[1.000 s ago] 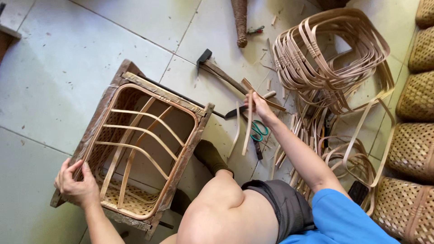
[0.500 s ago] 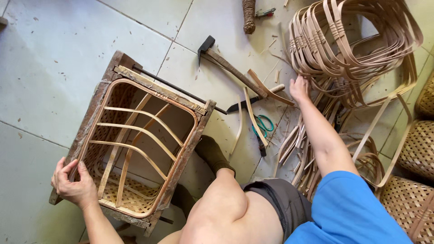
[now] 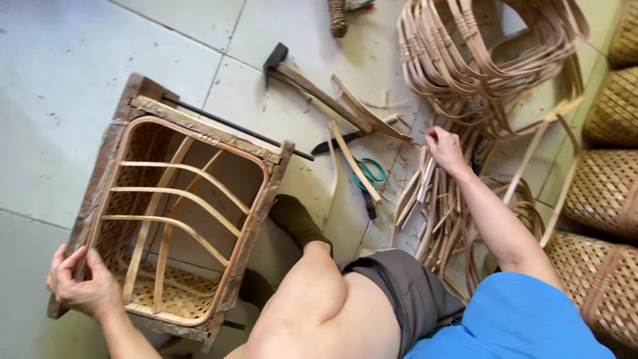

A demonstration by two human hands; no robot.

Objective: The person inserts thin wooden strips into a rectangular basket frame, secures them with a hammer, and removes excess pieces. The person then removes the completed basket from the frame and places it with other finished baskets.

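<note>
Risk of tipping — basket frame (image 3: 179, 213) on the floor (image 3: 60, 80) steadied only by left hand (image 3: 83, 282) curled around its corner, right hand (image 3: 444, 147) away, fingers pinched among loose bamboo strips (image 3: 425, 199) — blade (image 3: 335, 143) lying near.

Pale grey floor tiles (image 3: 80, 60) with thin dark grout lines fill the scene, speckled with dust and small wood shavings under even daylight.

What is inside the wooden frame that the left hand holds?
Inside the wooden frame sits a half-made basket: curved bamboo ribs over a woven bottom. The left hand covers one corner.
</note>
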